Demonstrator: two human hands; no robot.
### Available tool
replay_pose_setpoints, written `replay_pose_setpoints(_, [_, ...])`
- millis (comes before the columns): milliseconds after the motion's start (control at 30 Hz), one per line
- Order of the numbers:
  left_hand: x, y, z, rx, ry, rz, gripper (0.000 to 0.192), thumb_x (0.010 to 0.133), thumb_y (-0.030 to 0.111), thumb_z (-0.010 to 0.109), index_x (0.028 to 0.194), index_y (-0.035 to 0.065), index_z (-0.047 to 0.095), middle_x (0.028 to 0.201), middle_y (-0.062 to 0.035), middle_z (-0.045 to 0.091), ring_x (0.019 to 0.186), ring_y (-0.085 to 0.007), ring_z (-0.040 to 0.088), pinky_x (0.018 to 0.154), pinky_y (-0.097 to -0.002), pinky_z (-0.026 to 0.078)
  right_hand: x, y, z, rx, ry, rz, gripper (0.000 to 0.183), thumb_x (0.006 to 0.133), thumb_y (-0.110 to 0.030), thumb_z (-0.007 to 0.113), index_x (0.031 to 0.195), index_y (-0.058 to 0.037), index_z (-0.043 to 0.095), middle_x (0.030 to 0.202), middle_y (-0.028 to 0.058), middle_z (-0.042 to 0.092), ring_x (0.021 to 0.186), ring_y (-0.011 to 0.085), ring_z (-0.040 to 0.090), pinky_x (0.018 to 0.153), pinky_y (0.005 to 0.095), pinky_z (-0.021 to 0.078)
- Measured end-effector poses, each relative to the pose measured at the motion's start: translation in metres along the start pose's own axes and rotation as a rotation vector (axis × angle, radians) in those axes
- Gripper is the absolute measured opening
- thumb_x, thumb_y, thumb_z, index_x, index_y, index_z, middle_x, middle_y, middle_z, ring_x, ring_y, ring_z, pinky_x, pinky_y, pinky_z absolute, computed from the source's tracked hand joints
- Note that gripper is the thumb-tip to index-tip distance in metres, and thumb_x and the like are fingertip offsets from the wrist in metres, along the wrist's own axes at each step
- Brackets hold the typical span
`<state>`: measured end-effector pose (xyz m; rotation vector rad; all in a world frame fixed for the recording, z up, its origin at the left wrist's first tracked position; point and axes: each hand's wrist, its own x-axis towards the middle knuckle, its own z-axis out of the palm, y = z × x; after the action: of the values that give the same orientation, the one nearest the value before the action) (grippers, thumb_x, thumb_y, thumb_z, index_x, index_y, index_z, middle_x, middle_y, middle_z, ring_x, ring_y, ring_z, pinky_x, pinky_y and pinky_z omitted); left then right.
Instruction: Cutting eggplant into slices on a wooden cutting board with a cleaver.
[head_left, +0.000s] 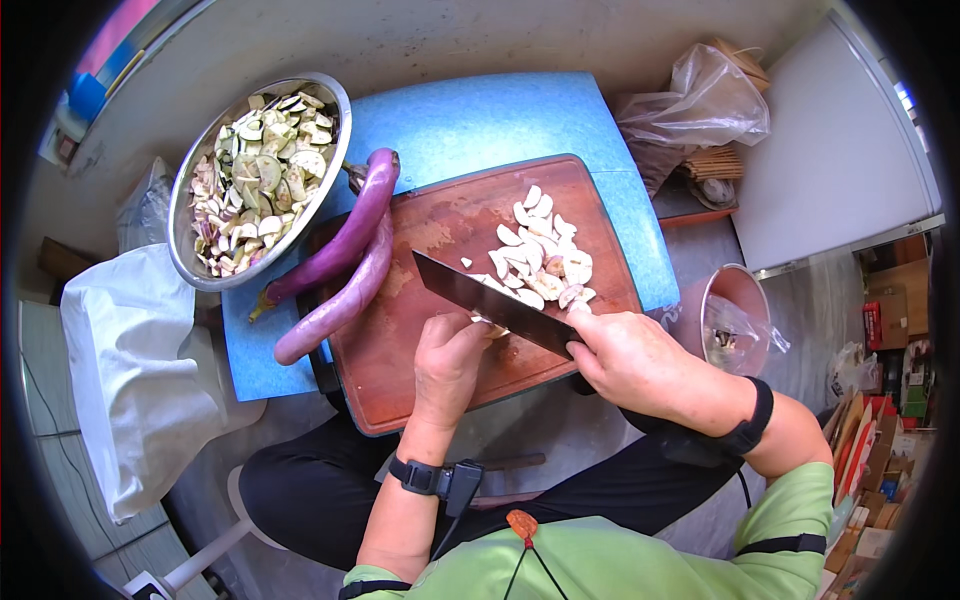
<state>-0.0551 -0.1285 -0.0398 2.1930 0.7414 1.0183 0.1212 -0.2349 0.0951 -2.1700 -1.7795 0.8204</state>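
Note:
My right hand (622, 360) grips a dark-bladed cleaver (491, 302) over the reddish-brown cutting board (405, 360). Against the near side of the blade, my left hand (450, 360) has its fingers closed on a small piece of eggplant (491, 328), mostly hidden by fingers and blade. Beyond the cleaver lies a heap of pale eggplant slices (540, 251). Two long purple eggplants (345, 240) rest one against the other across the board's left edge. A metal basin (341, 150) full of cut eggplant stands at the upper left.
A blue-topped table (480, 112) carries the board. To the right stands a pink bucket (709, 300) lined with a plastic bag, near a white panel (825, 150). White cloth (127, 360) covers something at the left. Plastic bags (697, 97) sit by the wall, and boxes crowd the far right.

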Motion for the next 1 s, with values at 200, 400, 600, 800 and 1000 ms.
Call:
replay_pose_setpoints(200, [0.000, 0.000, -0.001, 0.000, 0.007, -0.008, 0.021, 0.068, -0.002, 0.073, 0.088, 0.0067, 0.070, 0.084, -0.0083, 0.061, 0.080, -0.0250, 0.060, 0.068, -0.0336, 0.050, -0.014, 0.002, -0.009, 0.012, -0.067, 0.016, 0.015, 0.088, -0.010, 0.049, 0.095, 0.0029, 0.048, 0.072, 0.0252, 0.060, 0.074, 0.0447, 0.060, 0.066, 0.0543, 0.0463])
replay_pose_setpoints(400, [0.001, -0.002, 0.002, 0.003, 0.006, -0.039, 0.023, 0.068, -0.003, 0.073, 0.088, 0.0064, 0.070, 0.085, -0.0084, 0.061, 0.077, -0.0244, 0.061, 0.065, -0.0330, 0.051, 0.006, 0.001, 0.007, 0.020, -0.030, 0.013, 0.019, 0.088, -0.011, 0.054, 0.102, 0.0027, 0.053, 0.074, 0.0258, 0.060, 0.075, 0.0445, 0.060, 0.066, 0.0520, 0.0465])
replay_pose_setpoints(600, [0.002, -0.002, 0.000, 0.000, -0.001, -0.032, 0.023, 0.067, -0.003, 0.073, 0.088, 0.0058, 0.070, 0.085, -0.0086, 0.061, 0.078, -0.0243, 0.062, 0.066, -0.0323, 0.052, 0.019, 0.001, 0.022, 0.039, 0.016, -0.008, 0.012, 0.088, -0.010, 0.050, 0.091, 0.0019, 0.052, 0.074, 0.0257, 0.061, 0.075, 0.0452, 0.061, 0.066, 0.0536, 0.0479])
replay_pose_setpoints(800, [-0.001, -0.001, -0.001, 0.001, -0.003, -0.040, 0.023, 0.067, -0.003, 0.074, 0.088, 0.0051, 0.070, 0.086, -0.0090, 0.062, 0.078, -0.0244, 0.061, 0.065, -0.0328, 0.051, 0.032, 0.000, 0.050, 0.072, 0.143, -0.028, 0.012, 0.088, -0.011, 0.052, 0.092, 0.0000, 0.053, 0.075, 0.0245, 0.062, 0.074, 0.0440, 0.062, 0.066, 0.0525, 0.0489])
replay_pose_setpoints(1000, [-0.001, -0.002, 0.000, -0.027, 0.039, -0.012, 0.022, 0.068, -0.005, 0.072, 0.088, 0.0049, 0.069, 0.086, -0.0089, 0.062, 0.079, -0.0250, 0.061, 0.066, -0.0325, 0.051, 0.027, 0.008, 0.030, 0.056, 0.190, -0.024, 0.015, 0.089, -0.013, 0.055, 0.095, 0.0004, 0.052, 0.079, 0.0252, 0.061, 0.076, 0.0442, 0.061, 0.065, 0.0518, 0.0471])
